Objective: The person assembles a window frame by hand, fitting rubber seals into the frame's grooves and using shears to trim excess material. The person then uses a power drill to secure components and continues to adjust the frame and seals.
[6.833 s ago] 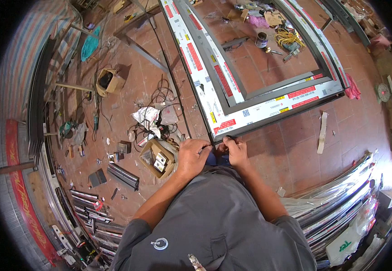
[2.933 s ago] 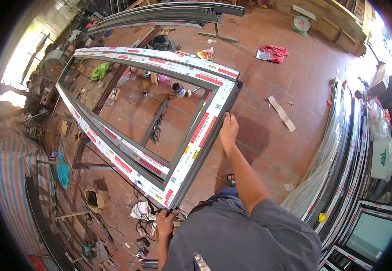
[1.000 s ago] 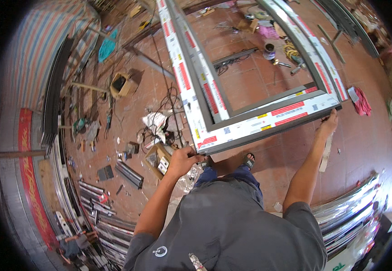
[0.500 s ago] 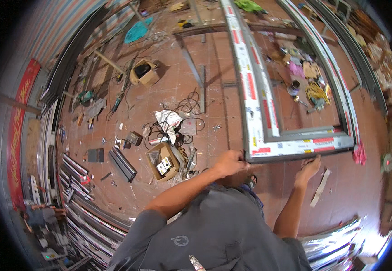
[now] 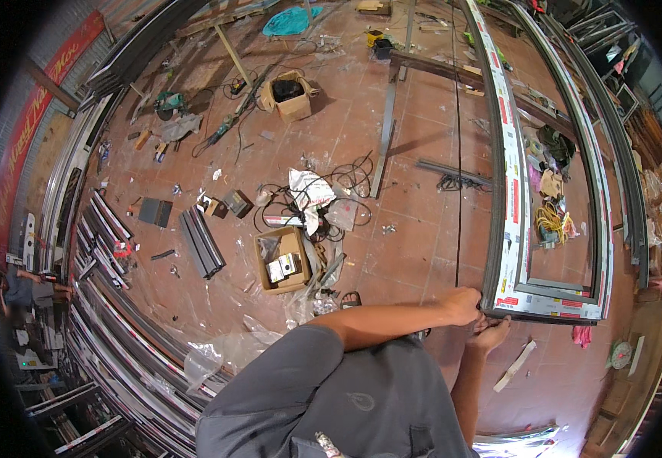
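Note:
A large window or door frame (image 5: 511, 252), with white and red protective film on grey profiles, stands at the right, its near end closest to me. At its near left corner my left hand (image 5: 459, 306) is closed. A thin black strip (image 5: 458, 191) runs from the far side down to that hand and seems to be held in it. Just below the same corner my right hand (image 5: 491, 333) has its fingers pinched together, close to my left fingers. What is between the right fingers is too small to make out.
On the tiled floor to the left lie an open cardboard box (image 5: 258, 263), tangled black cables (image 5: 354, 175) and dark profile pieces (image 5: 203, 244). Long profiles (image 5: 129, 336) are stacked at lower left. A brown bar (image 5: 430, 63) crosses behind the frame. Another person (image 5: 22, 294) is at the far left edge.
My right hand has moved left from under the middle of the frame's near edge to its left corner, beside my left hand. The view has shifted, placing the frame farther right.

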Tool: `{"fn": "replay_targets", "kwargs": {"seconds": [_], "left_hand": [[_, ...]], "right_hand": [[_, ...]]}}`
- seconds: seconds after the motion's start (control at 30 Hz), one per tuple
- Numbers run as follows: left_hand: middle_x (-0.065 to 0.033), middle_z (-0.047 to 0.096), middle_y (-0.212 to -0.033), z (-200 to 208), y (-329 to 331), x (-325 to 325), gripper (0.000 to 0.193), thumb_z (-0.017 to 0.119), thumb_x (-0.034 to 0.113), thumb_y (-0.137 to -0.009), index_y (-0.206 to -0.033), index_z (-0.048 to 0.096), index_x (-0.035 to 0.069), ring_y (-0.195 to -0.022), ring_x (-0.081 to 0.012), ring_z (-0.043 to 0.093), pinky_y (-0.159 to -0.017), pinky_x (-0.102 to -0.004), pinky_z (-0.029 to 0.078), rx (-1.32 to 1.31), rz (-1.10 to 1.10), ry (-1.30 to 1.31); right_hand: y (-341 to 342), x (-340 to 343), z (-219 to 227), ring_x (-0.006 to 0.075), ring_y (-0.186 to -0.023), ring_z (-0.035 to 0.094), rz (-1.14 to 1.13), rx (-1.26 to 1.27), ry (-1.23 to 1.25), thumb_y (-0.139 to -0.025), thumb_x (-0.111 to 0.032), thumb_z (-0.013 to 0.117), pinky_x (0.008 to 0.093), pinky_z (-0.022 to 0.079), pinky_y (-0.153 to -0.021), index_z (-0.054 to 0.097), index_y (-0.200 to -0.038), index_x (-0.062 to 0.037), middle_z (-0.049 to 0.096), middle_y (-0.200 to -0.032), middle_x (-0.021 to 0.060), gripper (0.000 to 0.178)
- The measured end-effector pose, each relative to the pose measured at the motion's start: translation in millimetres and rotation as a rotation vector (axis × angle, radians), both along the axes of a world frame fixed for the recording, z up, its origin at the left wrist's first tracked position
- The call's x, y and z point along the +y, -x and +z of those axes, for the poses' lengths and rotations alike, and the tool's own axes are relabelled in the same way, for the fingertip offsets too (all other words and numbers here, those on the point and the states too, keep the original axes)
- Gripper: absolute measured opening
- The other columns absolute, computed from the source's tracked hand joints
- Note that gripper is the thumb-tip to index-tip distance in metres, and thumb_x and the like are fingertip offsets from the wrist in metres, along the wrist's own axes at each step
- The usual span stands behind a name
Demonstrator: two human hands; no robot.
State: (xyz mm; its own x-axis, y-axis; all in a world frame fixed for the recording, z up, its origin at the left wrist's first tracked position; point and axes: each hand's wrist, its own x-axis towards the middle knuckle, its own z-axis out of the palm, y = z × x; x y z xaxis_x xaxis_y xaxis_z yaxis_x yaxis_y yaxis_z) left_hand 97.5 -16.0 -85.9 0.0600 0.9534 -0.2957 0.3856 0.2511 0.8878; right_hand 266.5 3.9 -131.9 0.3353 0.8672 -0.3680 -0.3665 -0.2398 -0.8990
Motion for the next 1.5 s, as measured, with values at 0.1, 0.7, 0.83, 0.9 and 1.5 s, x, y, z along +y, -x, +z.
{"fn": "replay_targets", "kwargs": {"seconds": [0.1, 0.7, 0.83, 0.9, 1.5], "left_hand": [[-0.0272, 0.074, -0.096, 5.2, -6.9, 2.7, 0.036, 0.082, 0.031, -0.082, -0.104, 0.077, 0.003, -0.093, -0.0437, 0.073, -0.081, -0.0524, 0.056, 0.098, -0.042, -0.031], [-0.0119, 0.069, -0.073, 2.4, -16.7, 15.0, 0.034, 0.075, 0.025, -0.089, -0.093, 0.072, -0.009, -0.070, -0.0190, 0.064, -0.067, -0.0382, 0.050, -0.158, 0.009, 0.100], [-0.0088, 0.068, -0.072, -8.3, -16.5, 12.6, 0.029, 0.075, 0.021, -0.090, -0.092, 0.070, -0.007, -0.067, -0.0167, 0.060, -0.063, -0.0355, 0.048, -0.163, 0.087, 0.098], [-0.0072, 0.067, -0.072, -22.8, -16.3, 7.8, 0.027, 0.076, 0.020, -0.089, -0.091, 0.071, -0.006, -0.066, -0.0156, 0.059, -0.062, -0.0344, 0.047, -0.193, 0.111, 0.086], [-0.0035, 0.073, -0.088, 32.6, -31.0, 22.6, 0.020, 0.076, 0.008, -0.090, -0.104, 0.075, -0.006, -0.077, -0.0119, 0.065, -0.074, -0.0278, 0.051, -0.248, 0.184, 0.330]], "right_hand": [[-0.8, -10.6, -15.3, 0.0158, -0.058, 0.062, 0.006, 0.079, -0.017, -0.108, -0.031, 0.049, 0.0255, 0.045, -0.044, 0.056, -0.103, -0.0076, 0.064, -0.083, 0.0073, 0.024], [-65.0, 51.1, -19.2, 0.0077, -0.063, 0.046, -0.114, -0.087, -0.108, -0.105, -0.031, 0.057, 0.0249, 0.039, -0.056, 0.060, -0.106, -0.0117, 0.047, -0.079, -0.0050, 0.019], [-116.0, 94.8, -12.5, 0.0076, -0.065, 0.046, -0.144, -0.033, -0.105, -0.106, -0.028, 0.055, 0.0258, 0.039, -0.057, 0.060, -0.105, -0.0090, 0.049, -0.081, -0.0045, 0.020], [-135.8, 108.1, -19.9, 0.0087, -0.070, 0.048, -0.125, -0.073, -0.128, -0.106, -0.028, 0.056, 0.0290, 0.041, -0.060, 0.061, -0.107, -0.0033, 0.054, -0.083, -0.0028, 0.025], [-134.5, 98.0, 9.2, 0.0086, -0.065, 0.052, -0.171, 0.036, -0.079, -0.106, -0.019, 0.056, 0.0261, 0.043, -0.057, 0.058, -0.096, -0.0036, 0.057, -0.082, 0.0006, 0.019]]}}
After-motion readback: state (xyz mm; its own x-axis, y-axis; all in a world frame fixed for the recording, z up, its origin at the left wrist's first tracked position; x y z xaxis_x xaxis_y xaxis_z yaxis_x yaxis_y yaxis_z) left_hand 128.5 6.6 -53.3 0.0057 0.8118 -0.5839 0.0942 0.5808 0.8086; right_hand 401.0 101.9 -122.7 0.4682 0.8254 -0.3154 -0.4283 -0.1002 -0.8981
